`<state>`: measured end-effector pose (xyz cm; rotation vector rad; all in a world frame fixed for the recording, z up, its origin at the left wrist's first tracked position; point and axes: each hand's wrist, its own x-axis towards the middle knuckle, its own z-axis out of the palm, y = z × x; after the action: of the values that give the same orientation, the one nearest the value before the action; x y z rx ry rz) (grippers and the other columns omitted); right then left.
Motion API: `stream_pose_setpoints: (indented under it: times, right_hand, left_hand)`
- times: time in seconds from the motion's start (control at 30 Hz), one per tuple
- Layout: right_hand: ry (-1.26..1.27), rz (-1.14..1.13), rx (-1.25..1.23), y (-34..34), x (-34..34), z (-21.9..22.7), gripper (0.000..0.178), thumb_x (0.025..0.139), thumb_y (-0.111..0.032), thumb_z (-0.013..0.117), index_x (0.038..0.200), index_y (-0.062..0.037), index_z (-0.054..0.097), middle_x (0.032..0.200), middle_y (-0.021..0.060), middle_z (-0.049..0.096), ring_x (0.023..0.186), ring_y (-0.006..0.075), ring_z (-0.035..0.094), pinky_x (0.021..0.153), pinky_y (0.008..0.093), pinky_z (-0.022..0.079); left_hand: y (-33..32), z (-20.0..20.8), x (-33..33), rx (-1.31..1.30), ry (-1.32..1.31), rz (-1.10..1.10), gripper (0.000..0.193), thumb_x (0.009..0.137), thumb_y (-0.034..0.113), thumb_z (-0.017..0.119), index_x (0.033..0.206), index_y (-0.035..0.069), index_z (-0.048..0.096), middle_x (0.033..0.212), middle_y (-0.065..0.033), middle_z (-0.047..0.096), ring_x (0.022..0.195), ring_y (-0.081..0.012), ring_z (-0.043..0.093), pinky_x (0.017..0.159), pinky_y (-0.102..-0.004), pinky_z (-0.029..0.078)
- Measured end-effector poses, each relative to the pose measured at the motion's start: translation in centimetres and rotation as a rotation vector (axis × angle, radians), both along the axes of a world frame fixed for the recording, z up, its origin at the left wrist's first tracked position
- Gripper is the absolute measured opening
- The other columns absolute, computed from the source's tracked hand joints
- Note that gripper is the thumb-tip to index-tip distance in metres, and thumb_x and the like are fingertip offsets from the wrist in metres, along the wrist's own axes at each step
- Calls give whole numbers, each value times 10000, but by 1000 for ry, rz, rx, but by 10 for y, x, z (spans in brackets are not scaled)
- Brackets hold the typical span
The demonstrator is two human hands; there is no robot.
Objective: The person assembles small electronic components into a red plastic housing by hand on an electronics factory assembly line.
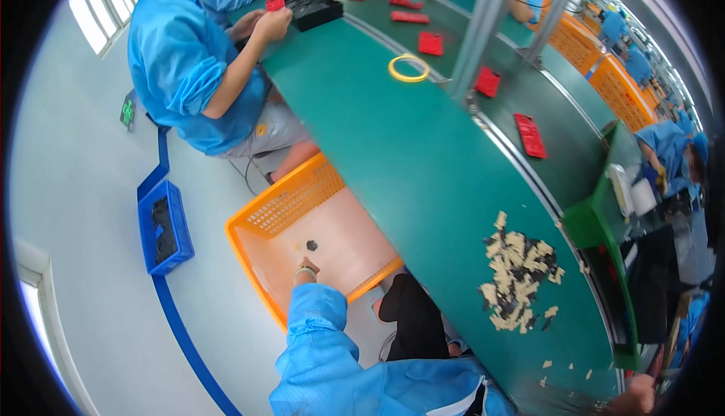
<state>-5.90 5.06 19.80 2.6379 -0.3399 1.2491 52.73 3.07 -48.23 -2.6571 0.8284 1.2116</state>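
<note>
My left hand (306,267), with a band at its wrist, reaches over the orange basket (236,244) to the left of the table. Its thumb stands apart, the other fingers are partly hidden, and I see nothing held in it. Just beyond it is a small black piece (312,245), seen against the basket's pale inside; whether it lies there or is in the air I cannot tell. At the lower right, my right hand (640,395) is smeared by motion beside the table edge. Nearby on the green table (423,212) lies a pile of cream and black small parts (517,276).
Red cases (530,136) lie along the belt (555,170) behind a metal post (483,30). A yellow tape roll (408,68) rests on the table. A co-worker (177,61) at the left holds a red case near a black tray (313,9). A blue crate (183,238) stands on the floor.
</note>
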Motion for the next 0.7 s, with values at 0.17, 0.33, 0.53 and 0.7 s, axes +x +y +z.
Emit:
stream_pose_setpoints:
  times: [0.17, 0.33, 0.53, 0.7]
  right_hand:
    - [321, -730, 655, 114, -111, -56, 344, 791, -148, 650, 1125, -68, 625, 1138, 157, 663, 877, 340, 659, 728, 488, 508]
    - [196, -820, 856, 175, -163, -153, 361, 801, -166, 658, 1148, -72, 615, 1146, 144, 661, 919, 325, 655, 769, 490, 503]
    - [157, -527, 955, 187, -230, -218, 350, 814, -148, 636, 1151, -60, 612, 1143, 150, 658, 916, 309, 657, 767, 455, 506]
    - [264, -586, 989, 194, -214, -244, 341, 824, -133, 618, 1155, -49, 610, 1140, 156, 655, 913, 295, 658, 767, 426, 509]
  left_hand:
    - [39, 37, -9, -43, 47, 119, 917, 789, 170, 709, 1497, -5, 151, 842, -148, 682, 680, -224, 664, 550, -376, 546]
    - [18, 96, -94, -95, 142, 306, 937, 819, 112, 623, 1536, 118, 19, 963, -184, 683, 771, -268, 680, 664, -398, 559]
    - [61, 99, 3, -298, 3, 283, 913, 890, 159, 644, 1538, 262, 9, 771, -172, 632, 633, -229, 600, 551, -411, 488]
    - [29, 112, -111, -58, 79, 146, 906, 867, 147, 604, 1540, 139, -2, 880, -150, 698, 774, -239, 680, 668, -413, 537]
